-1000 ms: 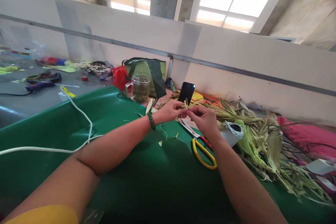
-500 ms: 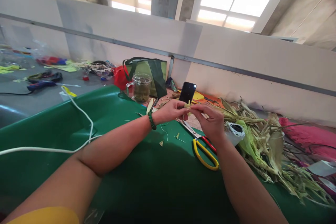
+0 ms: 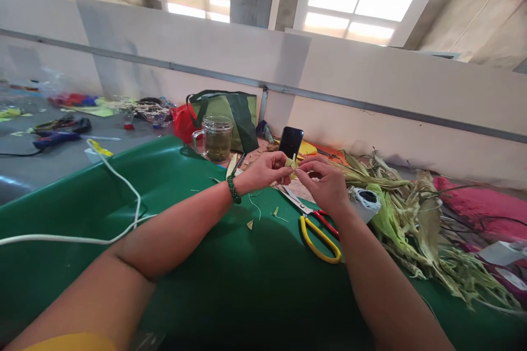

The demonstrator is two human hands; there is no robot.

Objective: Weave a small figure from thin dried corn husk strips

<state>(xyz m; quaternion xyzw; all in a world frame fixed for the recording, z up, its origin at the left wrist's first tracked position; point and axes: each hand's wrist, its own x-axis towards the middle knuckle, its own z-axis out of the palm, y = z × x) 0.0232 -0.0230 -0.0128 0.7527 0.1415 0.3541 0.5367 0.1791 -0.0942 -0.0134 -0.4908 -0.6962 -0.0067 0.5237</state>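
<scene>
Between my two hands is a small pale yellow-green piece of corn husk (image 3: 292, 164), folded or bunched, its details too small to make out. My left hand (image 3: 269, 169), with a green bead bracelet (image 3: 234, 189) at the wrist, pinches it from the left. The thumb and fingers of my right hand (image 3: 325, 181) close on its right side. Scissors (image 3: 319, 238) with one yellow and one red handle lie just below my right hand. Husk scraps (image 3: 250, 225) and a bit of thread (image 3: 256, 207) are on the green mat (image 3: 247, 274).
A pile of dried corn husks (image 3: 424, 214) and a white thread spool (image 3: 365, 203) lie on the right. Behind my hands a phone (image 3: 290, 141) leans upright. A glass mug (image 3: 218, 140) stands before a green bag (image 3: 242, 115). A white cable (image 3: 61, 240) crosses the left.
Both hands stay close together in front of the phone. The husk piece shows more openly between my fingertips, and my right fingers have shifted slightly. The view has turned a little.
</scene>
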